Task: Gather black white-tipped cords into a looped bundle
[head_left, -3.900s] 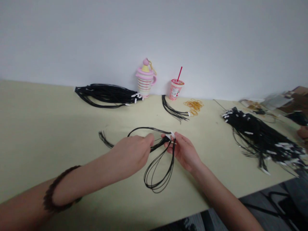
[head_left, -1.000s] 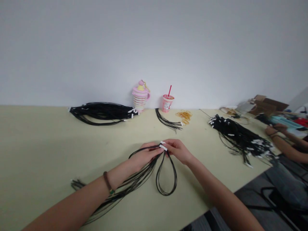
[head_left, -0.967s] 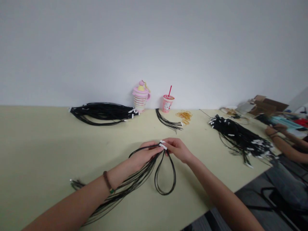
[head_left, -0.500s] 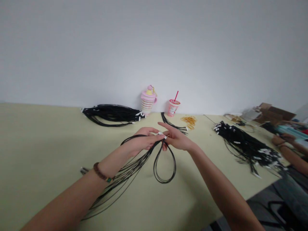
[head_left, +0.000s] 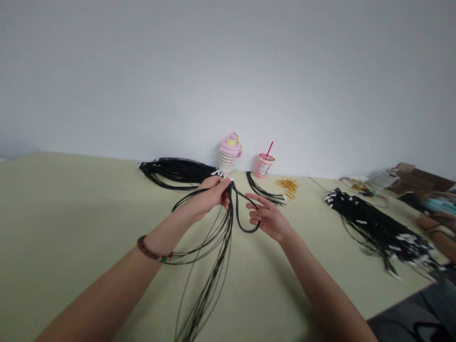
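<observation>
A bundle of thin black cables [head_left: 228, 237] with a small white connector end [head_left: 231, 180] is pinched near its top in my left hand [head_left: 210, 197], which is closed around it. The loose lengths hang and fan out below, down toward the table's near side. To the right, part of the bundle bends into a loop [head_left: 245, 231]. My right hand [head_left: 267, 217] is at the right side of that loop, fingers apart, with the cable passing by or across them. Whether any finger grips the loop is hard to make out.
Behind my hands lie a thick cable bundle [head_left: 178, 171], a pink-lidded cup [head_left: 228, 156], a cup with a red straw [head_left: 264, 166], a smaller cable bunch [head_left: 263, 191] and yellow rubber bands [head_left: 288, 186]. Rightward are a cable pile [head_left: 374, 223], cardboard box [head_left: 423, 175] and another person's hand [head_left: 432, 223].
My right hand has left the connector end and moved right and down to the loop, its fingers spreading. The loop is smaller and higher. The loose cables have swung toward the middle.
</observation>
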A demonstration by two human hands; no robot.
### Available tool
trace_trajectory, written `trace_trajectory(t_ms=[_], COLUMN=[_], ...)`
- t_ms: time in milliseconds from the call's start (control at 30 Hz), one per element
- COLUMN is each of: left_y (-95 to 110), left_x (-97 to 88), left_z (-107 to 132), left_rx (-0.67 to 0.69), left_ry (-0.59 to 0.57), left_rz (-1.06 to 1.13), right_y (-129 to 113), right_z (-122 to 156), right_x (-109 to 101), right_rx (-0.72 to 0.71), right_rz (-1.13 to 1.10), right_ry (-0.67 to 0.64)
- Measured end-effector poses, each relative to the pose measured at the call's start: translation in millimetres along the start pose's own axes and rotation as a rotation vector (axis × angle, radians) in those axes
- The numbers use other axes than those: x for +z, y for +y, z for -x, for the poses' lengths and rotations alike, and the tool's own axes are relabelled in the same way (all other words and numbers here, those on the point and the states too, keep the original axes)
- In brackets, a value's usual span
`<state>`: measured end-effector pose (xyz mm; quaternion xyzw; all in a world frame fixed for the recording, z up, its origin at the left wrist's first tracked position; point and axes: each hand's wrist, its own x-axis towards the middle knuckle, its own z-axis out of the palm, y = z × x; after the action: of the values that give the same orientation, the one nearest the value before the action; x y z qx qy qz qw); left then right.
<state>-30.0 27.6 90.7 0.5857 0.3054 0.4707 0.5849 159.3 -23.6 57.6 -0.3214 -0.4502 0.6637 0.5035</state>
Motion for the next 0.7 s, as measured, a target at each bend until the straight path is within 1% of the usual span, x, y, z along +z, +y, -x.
trace_trajectory(t_ms=[100,167,233,267,333,400,433,500,567,633,700], left_y=[-1,-4,-8,-10,-14,-16,-16,-15,-14,-14,-15], left_x=[-0.1,3.6,9.1,11.9,16.9,20.2,21.2,21.5,19.5,15.7,11.1], left_z=[-2,-4,-4,-5,-5,-5,-5,-5,-7,-8,-10], left_rx=[-0.025,-0.037,-0.032,-0.022,0.004,0.026,0.031,0.018,-0.019,-0.054,-0.073], left_ry=[0.042,0.079,0.135,0.169,0.238,0.286,0.299,0.301,0.289,0.281,0.275], left_rz=[0.062,0.118,0.185,0.223,0.302,0.374,0.404,0.453,0.486,0.498,0.482], right_y=[8,14,23,28,39,48,50,49,42,31,19], right_z=[1,1,2,3,7,12,14,18,20,22,23], right_x=[-7,-7,-2,1,10,19,22,26,24,18,7], right_rx=[0.007,0.043,0.059,0.061,0.081,0.131,0.16,0.199,0.231,0.265,0.28], right_rz=[-0.151,-0.194,-0.224,-0.246,-0.275,-0.254,-0.22,-0.133,-0.05,0.019,0.093], right_ry=[0.087,0.096,0.083,0.059,-0.036,-0.155,-0.191,-0.208,-0.196,-0.165,-0.097])
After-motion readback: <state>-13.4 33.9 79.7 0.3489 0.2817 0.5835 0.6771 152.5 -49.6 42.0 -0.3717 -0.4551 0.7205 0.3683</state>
